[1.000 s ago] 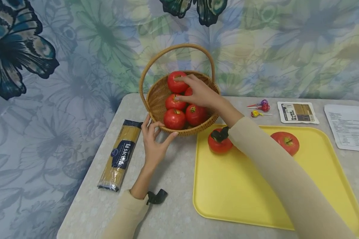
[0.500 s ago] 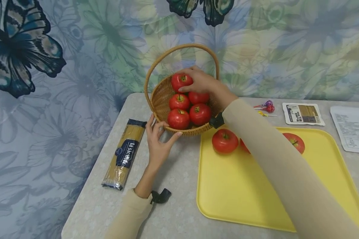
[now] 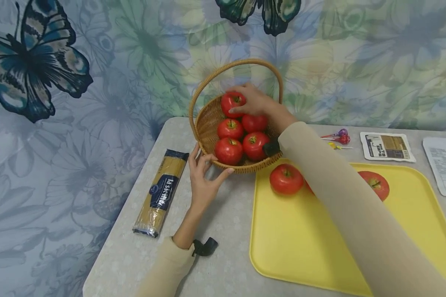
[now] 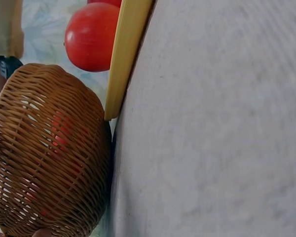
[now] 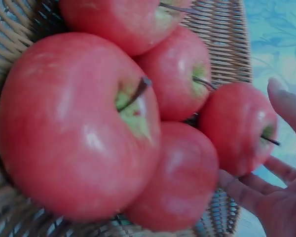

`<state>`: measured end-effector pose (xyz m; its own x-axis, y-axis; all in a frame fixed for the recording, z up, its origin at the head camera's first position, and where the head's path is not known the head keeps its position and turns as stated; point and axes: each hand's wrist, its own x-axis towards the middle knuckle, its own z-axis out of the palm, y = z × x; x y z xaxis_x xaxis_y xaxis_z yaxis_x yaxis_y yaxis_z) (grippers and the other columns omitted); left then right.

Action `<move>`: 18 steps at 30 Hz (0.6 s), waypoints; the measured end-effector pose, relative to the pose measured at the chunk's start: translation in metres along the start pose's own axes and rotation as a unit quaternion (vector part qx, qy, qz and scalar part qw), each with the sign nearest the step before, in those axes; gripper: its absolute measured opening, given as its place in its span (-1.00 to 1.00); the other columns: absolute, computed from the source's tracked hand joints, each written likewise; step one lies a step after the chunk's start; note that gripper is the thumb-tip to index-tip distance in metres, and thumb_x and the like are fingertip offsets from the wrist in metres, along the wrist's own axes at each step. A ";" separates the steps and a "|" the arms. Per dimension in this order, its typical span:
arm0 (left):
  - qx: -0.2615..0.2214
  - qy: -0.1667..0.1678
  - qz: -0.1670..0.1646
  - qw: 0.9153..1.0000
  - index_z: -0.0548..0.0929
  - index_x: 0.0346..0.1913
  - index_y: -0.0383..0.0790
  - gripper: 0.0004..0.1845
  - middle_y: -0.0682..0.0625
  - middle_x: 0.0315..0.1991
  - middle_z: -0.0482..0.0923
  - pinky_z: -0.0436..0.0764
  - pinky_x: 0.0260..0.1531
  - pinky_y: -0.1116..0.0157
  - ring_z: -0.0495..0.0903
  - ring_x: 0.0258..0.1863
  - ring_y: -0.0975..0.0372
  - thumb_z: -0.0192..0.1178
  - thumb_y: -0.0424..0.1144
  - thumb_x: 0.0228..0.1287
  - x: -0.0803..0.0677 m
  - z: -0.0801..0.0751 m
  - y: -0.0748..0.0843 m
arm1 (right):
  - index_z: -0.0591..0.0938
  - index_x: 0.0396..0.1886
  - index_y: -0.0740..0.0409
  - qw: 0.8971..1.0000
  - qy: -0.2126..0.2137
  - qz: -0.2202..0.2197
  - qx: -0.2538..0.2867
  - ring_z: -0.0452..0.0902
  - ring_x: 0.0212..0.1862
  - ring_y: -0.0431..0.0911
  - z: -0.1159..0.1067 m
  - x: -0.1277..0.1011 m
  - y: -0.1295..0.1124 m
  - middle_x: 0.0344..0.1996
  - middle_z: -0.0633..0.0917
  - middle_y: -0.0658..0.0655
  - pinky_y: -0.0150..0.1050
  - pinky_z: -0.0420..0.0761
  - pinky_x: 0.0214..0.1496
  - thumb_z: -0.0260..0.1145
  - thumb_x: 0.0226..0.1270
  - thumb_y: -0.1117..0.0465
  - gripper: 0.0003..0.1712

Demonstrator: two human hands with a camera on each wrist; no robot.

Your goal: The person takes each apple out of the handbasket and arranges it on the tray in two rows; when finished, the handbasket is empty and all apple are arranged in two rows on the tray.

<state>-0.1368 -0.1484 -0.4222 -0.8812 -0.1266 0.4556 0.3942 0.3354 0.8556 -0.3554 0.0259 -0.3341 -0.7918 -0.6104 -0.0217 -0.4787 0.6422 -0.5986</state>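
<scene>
A wicker basket (image 3: 209, 121) with a tall hoop handle leans toward me at the table's back, with several red apples inside. My left hand (image 3: 202, 181) holds its lower left rim, thumb in front and fingers along the side; in the left wrist view the basket's woven underside (image 4: 49, 143) shows. My right hand (image 3: 256, 100) reaches in from the right and grips the topmost apple (image 3: 230, 101), thumb at its front and fingers behind. In the right wrist view that apple (image 5: 237, 128) sits against the fingers, beyond the other apples (image 5: 74, 123).
A yellow tray (image 3: 301, 247) bears red apples (image 3: 286, 179), one partly behind the right sleeve. Left of the basket lies a spaghetti pack (image 3: 161, 194). Lollipops (image 3: 342, 136), a flat pouch (image 3: 387, 147) and a white printed packet (image 3: 444, 165) lie at the back right.
My right hand has closed round the topmost apple, which has turned so its stem faces me. The left hand keeps its hold on the rim. The whole view has shifted slightly.
</scene>
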 end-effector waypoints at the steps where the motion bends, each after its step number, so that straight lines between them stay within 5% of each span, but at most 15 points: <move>1: 0.000 0.000 0.001 1.000 0.50 -0.14 -0.46 -0.60 -0.38 0.47 -0.06 0.47 0.22 -0.15 0.19 0.42 -0.22 0.49 -0.44 0.01 0.000 0.000 0.000 | 0.28 0.48 -0.07 1.000 0.001 -0.001 0.006 0.18 0.42 0.18 0.004 0.002 0.003 0.42 0.17 0.32 0.10 0.29 0.43 0.34 0.34 0.01 -0.23; 18: 0.005 -0.004 0.000 1.000 0.49 -0.13 -0.49 -0.59 -0.38 0.47 -0.08 0.47 0.23 -0.12 0.12 0.44 -0.27 0.48 -0.43 0.03 0.000 -0.001 0.001 | 0.42 0.35 -0.05 0.998 0.057 -0.008 0.021 0.41 0.17 0.13 0.020 0.011 0.008 0.28 0.35 0.25 0.04 0.46 0.25 0.41 0.28 0.14 -0.35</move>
<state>-0.1360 -0.1488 -0.4209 -0.8835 -0.1193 0.4530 0.3910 0.3448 0.8533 -0.3604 0.0149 -0.3556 -0.8229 -0.5629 0.0778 -0.4777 0.6111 -0.6311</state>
